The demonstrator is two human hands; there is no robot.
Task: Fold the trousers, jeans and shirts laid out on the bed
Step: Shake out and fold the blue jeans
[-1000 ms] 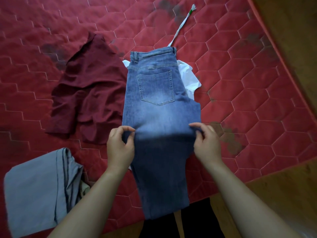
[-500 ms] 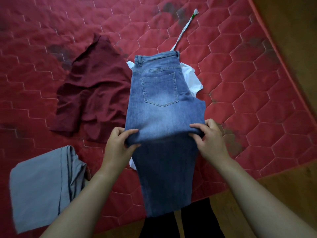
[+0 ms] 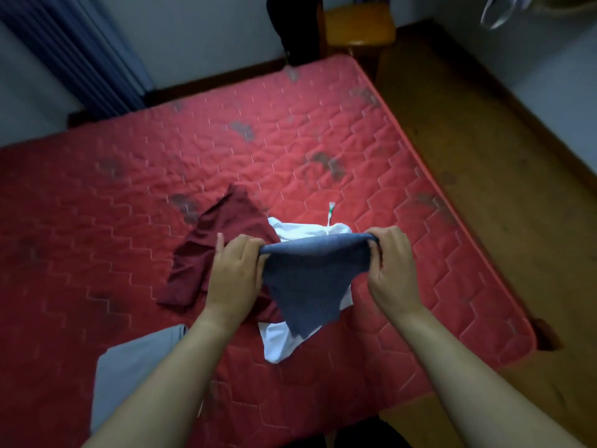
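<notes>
Jeans point(image 3: 310, 276), lifted at frame centre with left hand point(image 3: 234, 276) and right hand point(image 3: 392, 270) clamped on their opposite edges, above a red quilted bed point(image 3: 323, 150) bearing maroon point(image 3: 223, 240), white point(image 3: 281, 341) and grey point(image 3: 135, 363) garments; wooden floor point(image 3: 484, 130) at right, blue curtain point(image 3: 80, 56) upper left.

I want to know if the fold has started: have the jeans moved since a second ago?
Yes. The jeans lay flat over the white shirt; now both hands lift them by the middle, hanging above it.
</notes>
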